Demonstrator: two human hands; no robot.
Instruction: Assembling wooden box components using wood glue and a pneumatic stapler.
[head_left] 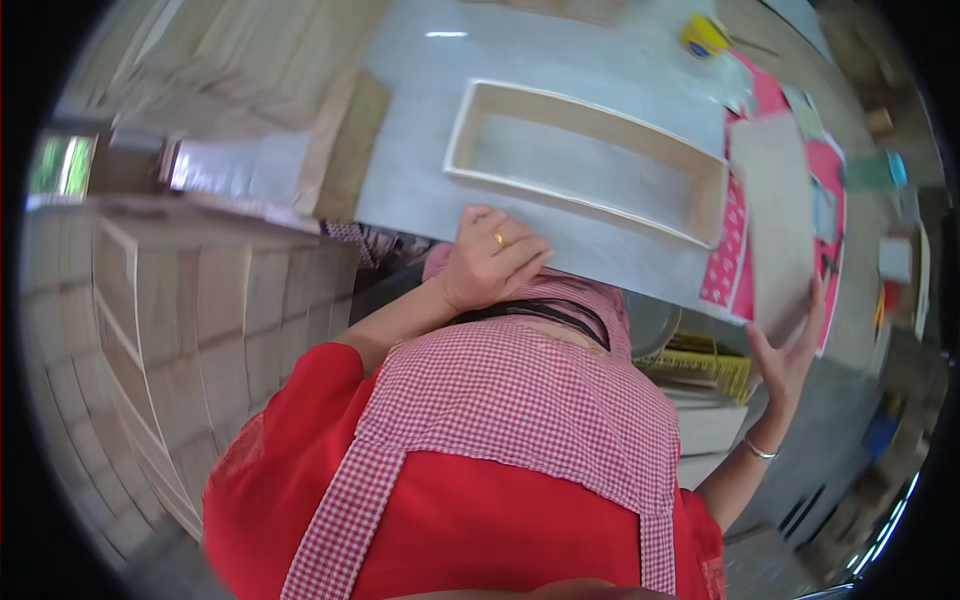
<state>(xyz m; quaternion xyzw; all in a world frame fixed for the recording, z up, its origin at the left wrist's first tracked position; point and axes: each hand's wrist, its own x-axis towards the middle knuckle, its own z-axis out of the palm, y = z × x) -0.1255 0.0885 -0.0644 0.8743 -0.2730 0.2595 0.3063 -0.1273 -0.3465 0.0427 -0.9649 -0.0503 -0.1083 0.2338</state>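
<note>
A long rectangular wooden frame (560, 199) with thin pale walls lies on the grey table (420, 130) in front of me. My left hand (495, 258), with a ring on one finger, rests at the near table edge with its fingers curled in. It sits just short of the frame, apart from it, and nothing shows in it. At the right, my right hand (788, 355) grips the near end of a flat pale board (770, 210), thumb on one side and fingers on the other. The board lies over a pink patterned sheet (722, 262).
Stacks of wooden pieces (215, 290) rise at my left, and a wooden block (343, 145) stands on the table's left side. A yellow tub (704, 37) is at the far right, a teal container (875, 172) beyond the sheet. Below the table is a yellow-black bundle (705, 362).
</note>
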